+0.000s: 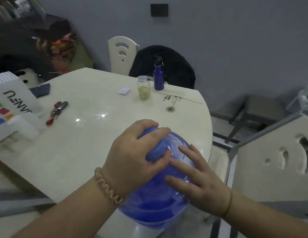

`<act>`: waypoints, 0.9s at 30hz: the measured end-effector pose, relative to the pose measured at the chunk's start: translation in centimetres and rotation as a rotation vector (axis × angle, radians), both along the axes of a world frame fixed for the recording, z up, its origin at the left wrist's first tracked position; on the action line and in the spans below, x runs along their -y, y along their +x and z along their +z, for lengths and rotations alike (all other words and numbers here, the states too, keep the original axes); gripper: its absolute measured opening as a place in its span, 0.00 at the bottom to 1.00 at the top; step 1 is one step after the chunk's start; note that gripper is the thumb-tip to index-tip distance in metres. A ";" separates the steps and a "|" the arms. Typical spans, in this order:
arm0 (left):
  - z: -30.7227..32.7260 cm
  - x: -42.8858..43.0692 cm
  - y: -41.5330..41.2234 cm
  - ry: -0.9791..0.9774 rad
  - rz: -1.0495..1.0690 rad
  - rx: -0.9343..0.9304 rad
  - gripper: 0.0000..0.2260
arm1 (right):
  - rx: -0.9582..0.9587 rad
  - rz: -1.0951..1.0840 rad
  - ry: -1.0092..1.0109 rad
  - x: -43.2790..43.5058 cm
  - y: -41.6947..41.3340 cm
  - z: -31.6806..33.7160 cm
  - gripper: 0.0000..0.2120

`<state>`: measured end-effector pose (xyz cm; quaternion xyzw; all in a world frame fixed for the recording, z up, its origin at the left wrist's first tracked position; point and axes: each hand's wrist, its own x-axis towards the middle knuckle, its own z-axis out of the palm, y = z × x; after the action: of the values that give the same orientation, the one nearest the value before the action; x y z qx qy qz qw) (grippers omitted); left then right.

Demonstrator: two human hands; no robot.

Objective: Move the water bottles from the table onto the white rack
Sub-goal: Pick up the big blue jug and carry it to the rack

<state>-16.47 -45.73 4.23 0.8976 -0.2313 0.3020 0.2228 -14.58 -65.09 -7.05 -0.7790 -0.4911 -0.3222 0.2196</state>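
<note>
We grip a large translucent blue plastic water jug (167, 194) at the near edge of the cream marble worktop (84, 134): our left hand (132, 155) clasps its blue cap, our right hand (199, 177) lies flat against its domed shoulder. A slim metallic-blue bottle (158, 79) stands at the far edge.

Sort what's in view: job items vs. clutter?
Job: large translucent blue water jug, held by left hand and right hand; small dark-blue metal bottle.
Clutter: glass jar of yellowish powder, keys, white card, printed white box.
</note>
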 end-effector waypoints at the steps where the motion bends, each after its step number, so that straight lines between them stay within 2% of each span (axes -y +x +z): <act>1: 0.0 0.0 0.0 0.004 0.003 0.007 0.17 | -0.012 0.009 0.007 0.0 0.0 0.1 0.32; 7: -0.3 0.4 -0.1 -0.051 0.020 0.031 0.14 | -0.057 0.028 0.038 -0.1 -0.1 0.2 0.26; 12: 0.5 1.4 0.6 -0.060 0.013 -0.007 0.13 | -0.098 -0.013 0.067 0.3 -0.6 0.7 0.27; 15: 1.2 2.0 0.8 -0.071 -0.030 -0.065 0.14 | -0.086 -0.048 0.060 0.9 -1.3 1.2 0.32; 18: 1.7 3.0 0.3 -0.050 -0.083 -0.086 0.15 | -0.080 -0.099 0.037 2.2 -2.7 1.9 0.31; 22: 2.8 4.9 -1.0 -0.047 -0.200 -0.069 0.16 | -0.051 -0.205 0.002 4.3 -5.8 3.2 0.35; 27: 4.5 9.0 -2.5 -0.017 -0.416 -0.048 0.15 | -0.045 -0.377 -0.011 7.8 -11.0 5.6 0.23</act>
<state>-18.97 -54.75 8.76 0.8355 -0.4038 0.2298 0.2933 -25.56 -72.93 -1.48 -0.8654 -0.3331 -0.3376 0.1619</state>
